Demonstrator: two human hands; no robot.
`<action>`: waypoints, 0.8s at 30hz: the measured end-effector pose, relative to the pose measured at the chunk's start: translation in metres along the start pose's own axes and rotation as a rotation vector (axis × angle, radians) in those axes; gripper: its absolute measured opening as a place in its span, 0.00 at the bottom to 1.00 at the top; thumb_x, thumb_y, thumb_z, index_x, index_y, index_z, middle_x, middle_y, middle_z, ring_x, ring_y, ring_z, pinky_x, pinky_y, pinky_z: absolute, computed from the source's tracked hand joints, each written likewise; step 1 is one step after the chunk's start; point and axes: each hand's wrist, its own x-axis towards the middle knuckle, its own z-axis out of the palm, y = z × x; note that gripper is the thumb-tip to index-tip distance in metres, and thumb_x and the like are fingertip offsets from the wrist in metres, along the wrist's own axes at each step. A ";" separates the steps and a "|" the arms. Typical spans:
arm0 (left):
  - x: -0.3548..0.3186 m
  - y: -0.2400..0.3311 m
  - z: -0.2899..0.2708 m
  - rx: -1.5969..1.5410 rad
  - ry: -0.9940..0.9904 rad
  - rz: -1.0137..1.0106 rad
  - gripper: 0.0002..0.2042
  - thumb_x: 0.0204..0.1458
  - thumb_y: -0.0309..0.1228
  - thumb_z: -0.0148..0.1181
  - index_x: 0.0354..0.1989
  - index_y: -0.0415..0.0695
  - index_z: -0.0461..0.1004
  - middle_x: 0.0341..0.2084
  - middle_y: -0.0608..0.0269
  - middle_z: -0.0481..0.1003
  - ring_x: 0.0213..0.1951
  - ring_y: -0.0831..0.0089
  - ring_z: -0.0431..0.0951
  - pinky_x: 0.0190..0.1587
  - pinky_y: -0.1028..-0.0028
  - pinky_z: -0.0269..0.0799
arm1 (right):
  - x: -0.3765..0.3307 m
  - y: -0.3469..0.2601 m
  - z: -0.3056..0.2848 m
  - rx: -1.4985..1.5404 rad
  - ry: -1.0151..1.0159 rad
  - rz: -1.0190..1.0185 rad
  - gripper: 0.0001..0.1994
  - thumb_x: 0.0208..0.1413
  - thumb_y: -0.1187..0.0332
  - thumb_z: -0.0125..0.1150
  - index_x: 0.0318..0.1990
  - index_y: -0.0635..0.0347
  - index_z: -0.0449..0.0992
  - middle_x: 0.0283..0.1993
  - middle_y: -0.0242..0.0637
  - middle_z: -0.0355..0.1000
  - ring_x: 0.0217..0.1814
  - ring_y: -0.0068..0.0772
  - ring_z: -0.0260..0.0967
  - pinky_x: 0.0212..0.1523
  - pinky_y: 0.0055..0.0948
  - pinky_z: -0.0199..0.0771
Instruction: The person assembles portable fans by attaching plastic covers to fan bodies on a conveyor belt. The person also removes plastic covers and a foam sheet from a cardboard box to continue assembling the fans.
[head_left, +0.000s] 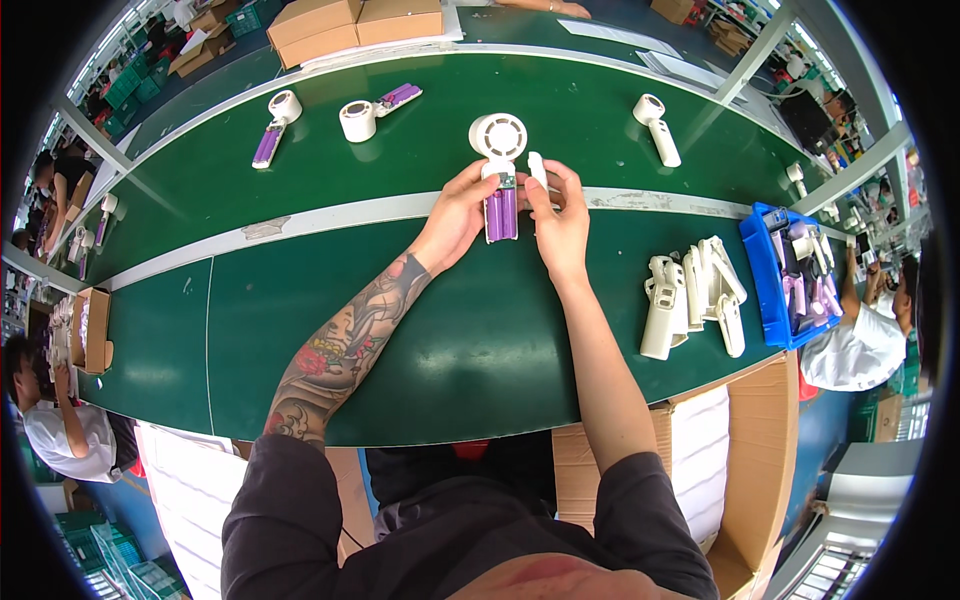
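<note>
The left hand [458,222] grips the fan [501,138] by its opened handle, which shows two purple cylinders [501,215]; the right hand [562,225] pinches a white cover [537,170] just beside it. The fan is held upright over the rail [370,213], before the person.

Right of the fan and nearer the person, a blue bin [768,290] is heaped with purple and white parts, too jumbled to count. Far left of the fan stands a small carton [97,330] with pale pieces by it. Below it to the right, a large open carton [765,450] holds white sheets [700,460]. Beyond it to the left sit two brown cartons [400,22].

Past the rail, two more fans [357,121] lie left of the fan and one lies right; smaller ones farther out are hard to count. Several white casings [660,310] overlap between it and the bin.

Left of the fan, green counter [150,350] stretches to the small carton; below it, the counter's front edge runs before the torso.
</note>
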 end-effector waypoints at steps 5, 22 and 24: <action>0.003 -0.003 -0.007 -0.015 0.087 0.053 0.16 0.67 0.31 0.48 0.60 0.41 0.67 0.49 0.59 0.74 0.46 0.74 0.76 0.50 0.74 0.71 | -0.007 -0.011 0.008 -0.139 -0.023 -0.143 0.17 0.60 0.70 0.63 0.56 0.57 0.71 0.52 0.39 0.74 0.45 0.33 0.74 0.44 0.32 0.76; 0.003 -0.008 -0.003 0.064 0.029 0.109 0.16 0.68 0.32 0.49 0.60 0.42 0.67 0.49 0.59 0.74 0.49 0.76 0.74 0.51 0.75 0.71 | -0.019 -0.010 0.021 -0.752 -0.009 -0.408 0.24 0.54 0.67 0.65 0.61 0.51 0.72 0.56 0.39 0.73 0.51 0.44 0.75 0.48 0.37 0.78; 0.003 -0.007 -0.002 0.108 0.042 0.109 0.16 0.67 0.30 0.49 0.61 0.41 0.67 0.50 0.58 0.74 0.50 0.76 0.74 0.51 0.75 0.70 | -0.017 -0.004 0.018 -0.754 -0.048 -0.467 0.26 0.55 0.68 0.65 0.62 0.52 0.70 0.57 0.41 0.73 0.52 0.45 0.75 0.49 0.36 0.78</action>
